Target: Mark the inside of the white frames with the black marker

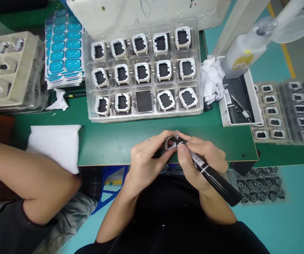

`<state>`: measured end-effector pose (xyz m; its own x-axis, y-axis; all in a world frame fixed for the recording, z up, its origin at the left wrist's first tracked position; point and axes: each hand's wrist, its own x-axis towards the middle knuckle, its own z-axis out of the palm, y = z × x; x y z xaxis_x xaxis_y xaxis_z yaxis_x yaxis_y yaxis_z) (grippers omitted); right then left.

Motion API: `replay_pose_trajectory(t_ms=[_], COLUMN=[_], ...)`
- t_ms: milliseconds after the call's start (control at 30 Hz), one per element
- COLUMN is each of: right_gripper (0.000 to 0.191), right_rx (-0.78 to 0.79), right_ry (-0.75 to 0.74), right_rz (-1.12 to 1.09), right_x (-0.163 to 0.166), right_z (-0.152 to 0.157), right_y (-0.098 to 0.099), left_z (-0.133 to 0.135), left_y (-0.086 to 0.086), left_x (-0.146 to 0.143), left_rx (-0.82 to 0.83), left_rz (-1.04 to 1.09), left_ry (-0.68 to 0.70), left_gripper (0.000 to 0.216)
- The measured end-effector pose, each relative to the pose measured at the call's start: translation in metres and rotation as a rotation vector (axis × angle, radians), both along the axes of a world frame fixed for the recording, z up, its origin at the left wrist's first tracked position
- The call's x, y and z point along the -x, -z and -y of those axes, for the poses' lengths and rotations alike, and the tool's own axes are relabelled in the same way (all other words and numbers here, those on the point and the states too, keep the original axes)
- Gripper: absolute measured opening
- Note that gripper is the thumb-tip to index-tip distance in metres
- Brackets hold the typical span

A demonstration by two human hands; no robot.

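One clear tray [145,118] on the desk [109,141] held fourteen white frames [142,80] in its compartments: five in the far row, five in the middle, four in the near. One white box [224,114] to its right contained a slim metal tool [239,105]. Over the desk's near edge, the left hand [146,160] pinched a single frame [167,141] between thumb and fingers; the right hand [208,151] grasped one black marker [212,176]. The marker's long axis ran diagonally, its narrow end pointing far and left at that frame's opening, its thick end near and right.
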<state>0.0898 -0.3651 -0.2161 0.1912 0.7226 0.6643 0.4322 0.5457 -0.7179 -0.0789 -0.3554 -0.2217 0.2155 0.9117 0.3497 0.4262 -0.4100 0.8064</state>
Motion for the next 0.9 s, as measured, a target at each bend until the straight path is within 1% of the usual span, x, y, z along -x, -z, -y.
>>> replay_pose_trajectory(t_ms=[167, 267, 467, 567, 700, 767, 833, 900], right_gripper=[0.022, 0.021, 0.021, 0.02, 0.021, 0.021, 0.02, 0.02], right_rx=[0.009, 0.012, 0.018, 0.02, 0.094, 0.059, 0.025, 0.088], right_ry=[-0.004, -0.003, -0.057, -0.057, -0.136, -0.138, -0.121, -0.151], right_rz=[-0.01, -0.016, -0.085, -0.141, -0.194, -0.228, -0.228, -0.179], right_x=[0.0, 0.0, -0.002, -0.003, -0.004, -0.004, -0.007, -0.011], right_z=[-0.001, -0.001, 0.001, 0.002, 0.004, 0.005, 0.007, 0.009], right_y=[0.0, 0.001, 0.002, 0.001, 0.001, 0.001, 0.002, 0.0], left_z=[0.0, -0.001, -0.003, -0.004, -0.005, -0.006, -0.007, -0.008], left_y=[0.0, 0.001, 0.0, -0.002, -0.004, -0.004, -0.003, -0.003], left_x=[0.0, 0.0, -0.002, -0.002, 0.0, 0.001, 0.002, 0.003], left_rx=[-0.005, 0.02, 0.173, 0.244, 0.288, 0.28, 0.269, 0.269], left_rz=[0.008, 0.033, 0.262, 0.336, 0.35, 0.348, 0.347, 0.34], left_ry=[-0.003, -0.012, 0.017, 0.029, 0.031, 0.036, 0.046, 0.065], left_gripper=[0.029, 0.032, 0.045, 0.051, 0.055, 0.057, 0.056, 0.05])
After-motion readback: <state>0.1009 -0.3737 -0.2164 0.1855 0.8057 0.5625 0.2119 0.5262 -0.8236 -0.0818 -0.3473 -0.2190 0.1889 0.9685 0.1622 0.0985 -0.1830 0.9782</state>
